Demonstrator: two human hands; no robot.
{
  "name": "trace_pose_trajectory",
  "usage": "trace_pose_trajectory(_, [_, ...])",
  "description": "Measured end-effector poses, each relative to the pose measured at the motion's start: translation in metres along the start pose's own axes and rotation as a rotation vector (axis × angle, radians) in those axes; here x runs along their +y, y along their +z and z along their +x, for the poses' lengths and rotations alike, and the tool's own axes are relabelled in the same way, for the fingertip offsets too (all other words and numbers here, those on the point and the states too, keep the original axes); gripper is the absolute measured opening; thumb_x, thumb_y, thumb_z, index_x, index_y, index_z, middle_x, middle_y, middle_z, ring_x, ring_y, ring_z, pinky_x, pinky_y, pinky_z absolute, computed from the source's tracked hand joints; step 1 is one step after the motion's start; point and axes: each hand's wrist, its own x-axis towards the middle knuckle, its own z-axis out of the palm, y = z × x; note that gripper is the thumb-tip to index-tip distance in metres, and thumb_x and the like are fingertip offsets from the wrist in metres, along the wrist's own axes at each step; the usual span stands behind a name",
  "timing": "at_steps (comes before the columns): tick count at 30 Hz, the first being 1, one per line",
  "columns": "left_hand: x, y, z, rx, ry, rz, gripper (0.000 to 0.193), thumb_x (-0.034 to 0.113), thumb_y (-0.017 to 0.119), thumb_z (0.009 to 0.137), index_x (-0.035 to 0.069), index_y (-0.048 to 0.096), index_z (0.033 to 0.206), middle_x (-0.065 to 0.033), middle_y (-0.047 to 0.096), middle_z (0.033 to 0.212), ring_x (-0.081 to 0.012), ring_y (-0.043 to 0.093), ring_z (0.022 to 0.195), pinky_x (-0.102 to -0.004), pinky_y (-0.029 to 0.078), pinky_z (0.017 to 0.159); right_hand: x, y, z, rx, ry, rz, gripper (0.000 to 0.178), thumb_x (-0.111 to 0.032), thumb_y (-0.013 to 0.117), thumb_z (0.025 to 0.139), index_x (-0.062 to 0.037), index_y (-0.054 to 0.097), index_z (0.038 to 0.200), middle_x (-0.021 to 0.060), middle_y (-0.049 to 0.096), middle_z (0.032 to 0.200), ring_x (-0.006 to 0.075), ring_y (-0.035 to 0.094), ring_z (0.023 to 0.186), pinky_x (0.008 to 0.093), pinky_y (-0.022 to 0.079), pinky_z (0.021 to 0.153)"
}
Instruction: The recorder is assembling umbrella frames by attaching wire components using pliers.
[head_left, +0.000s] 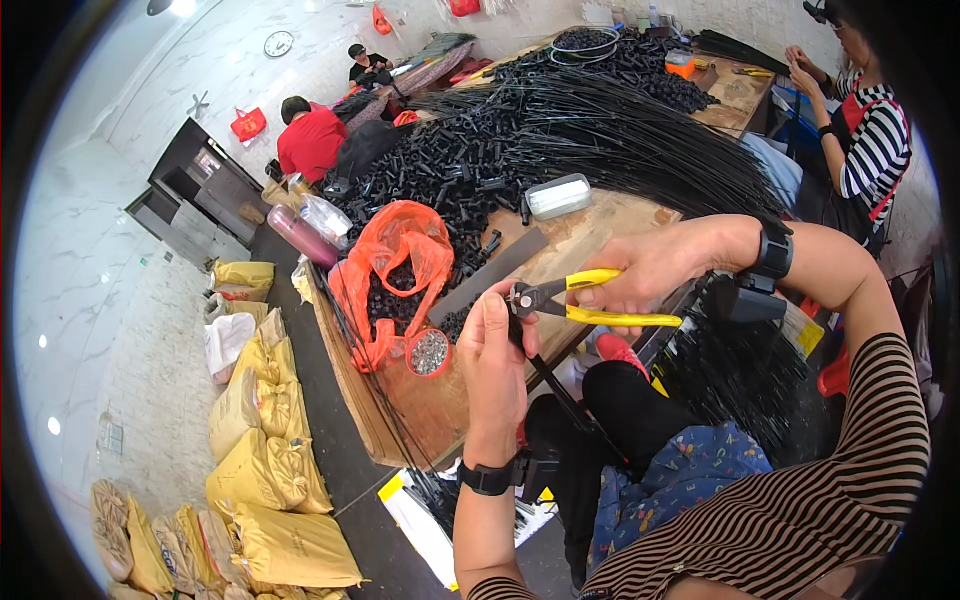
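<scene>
My right hand point(660, 262) is closed around a pair of pliers with yellow handles point(625, 318), which stand spread apart. The dark jaws meet the top of a thin black rod point(562, 392) at my left fingertips. My left hand point(490, 340) pinches that rod, which slants down over my lap. Close by on the wooden table point(430, 405) stands a red cup point(429, 353) of small silvery pieces. Beside it slumps a red plastic bag point(415, 232) with small black parts inside. Behind my hands lie a flat grey strip point(490, 275) and a clear plastic box point(558, 196).
Heaped black tubular parts point(440, 165) and long black rods point(640, 130) cover the table's far side. More rods point(735, 350) lie low at my right. Yellow sacks point(255, 470) line the left wall. A co-worker in stripes point(870, 140) stands at right; two others sit far off.
</scene>
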Motion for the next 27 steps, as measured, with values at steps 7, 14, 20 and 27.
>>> trace_pose_trajectory(7, [-0.001, -0.001, 0.001, 0.007, 0.013, 0.021, 0.035, 0.029, 0.046, 0.101, -0.002, 0.053, 0.116, -0.006, 0.057, 0.082, -0.0107, 0.047, 0.062, -0.0249, 0.037, 0.056, 0.001, 0.005, -0.001, -0.011, -0.035, 0.106, 0.04, -0.035, 0.046, 0.1, -0.0003, 0.051, 0.119, 0.0142, 0.065, 0.091, 0.02, 0.069, 0.074, 0.0314, 0.058, 0.065])
trace_pose_trajectory(14, [-0.001, -0.002, 0.001, 0.016, 0.004, 0.028, 0.035, 0.029, 0.045, 0.101, -0.001, 0.054, 0.117, -0.0057, 0.057, 0.083, -0.0103, 0.047, 0.062, -0.0243, 0.037, 0.056, -0.002, 0.004, 0.0, -0.013, -0.027, 0.062, 0.04, -0.035, 0.044, 0.1, -0.001, 0.049, 0.12, 0.0132, 0.066, 0.084, 0.0202, 0.069, 0.071, 0.03, 0.058, 0.062])
trace_pose_trajectory(20, [-0.002, -0.001, 0.001, 0.007, 0.005, 0.032, 0.035, 0.029, 0.045, 0.101, -0.001, 0.054, 0.116, -0.0053, 0.056, 0.082, -0.0101, 0.047, 0.062, -0.0241, 0.037, 0.057, -0.003, 0.0, 0.0, -0.072, 0.017, 0.067, 0.038, -0.035, 0.042, 0.101, 0.0002, 0.051, 0.11, 0.0141, 0.067, 0.082, 0.0202, 0.069, 0.067, 0.0292, 0.058, 0.06])
trace_pose_trajectory(27, [-0.001, -0.005, 0.0, 0.018, 0.016, 0.044, 0.035, 0.029, 0.045, 0.101, -0.001, 0.054, 0.116, -0.005, 0.056, 0.082, -0.01, 0.047, 0.062, -0.0243, 0.037, 0.056, -0.008, 0.006, 0.001, -0.018, 0.041, 0.037, 0.04, -0.036, 0.041, 0.101, 0.0021, 0.053, 0.104, 0.0129, 0.067, 0.078, 0.0187, 0.067, 0.063, 0.0283, 0.056, 0.055])
